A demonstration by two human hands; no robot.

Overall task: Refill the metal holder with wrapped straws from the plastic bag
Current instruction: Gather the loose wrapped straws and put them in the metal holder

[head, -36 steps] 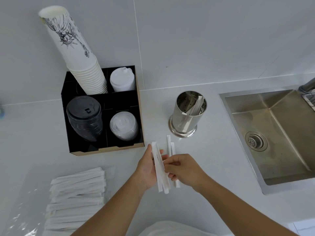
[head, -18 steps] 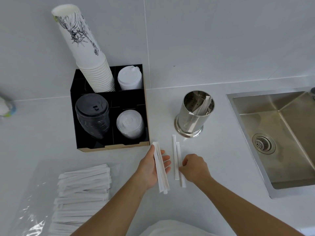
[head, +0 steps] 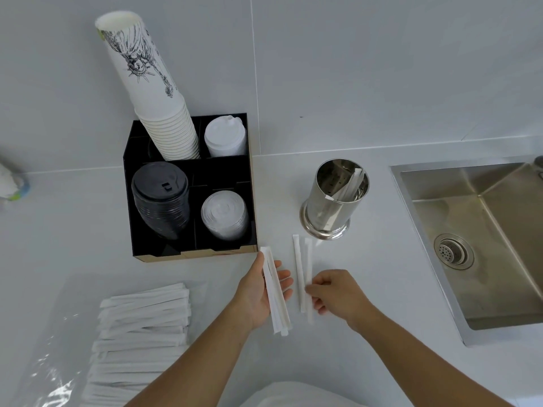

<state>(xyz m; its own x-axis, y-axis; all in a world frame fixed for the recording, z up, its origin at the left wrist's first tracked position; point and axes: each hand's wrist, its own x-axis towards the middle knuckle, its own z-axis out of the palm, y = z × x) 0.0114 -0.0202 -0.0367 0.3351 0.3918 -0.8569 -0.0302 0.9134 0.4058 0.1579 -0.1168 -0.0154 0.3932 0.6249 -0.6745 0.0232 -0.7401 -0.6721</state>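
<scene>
Nearest the camera, a person's two forearms reach out over a white bench (head: 382, 259), with a heap of wrapped straws (head: 141, 324) lying on a clear plastic bag (head: 44, 362) at the near left. The left hand (head: 258, 292) holds a small bundle of wrapped straws (head: 276, 292) against its palm, thumb on one side and fingers loosely spread behind, so it is closed round the bundle rather than flat. Just beside it, the right hand (head: 335, 292) has its fingers curled down onto two loose straws (head: 304, 274) that lie side by side on the bench, pinching at their near ends. The step in hand appears to be gathering strays into one bundle before loading. Beyond the hands stands the metal holder (head: 336, 201), upright and close to the far ends of the loose pair, with only a few wrapped straws leaning inside; most of the refill seems yet to be done. To its left sits a black organiser (head: 191, 248) with stacked paper cups (head: 155, 92) and lids; a steel sink (head: 484, 239) lies to the right. Next, the pair likely needs lifting, squaring with the bundle, and dropping end-first into the holder's open mouth.
</scene>
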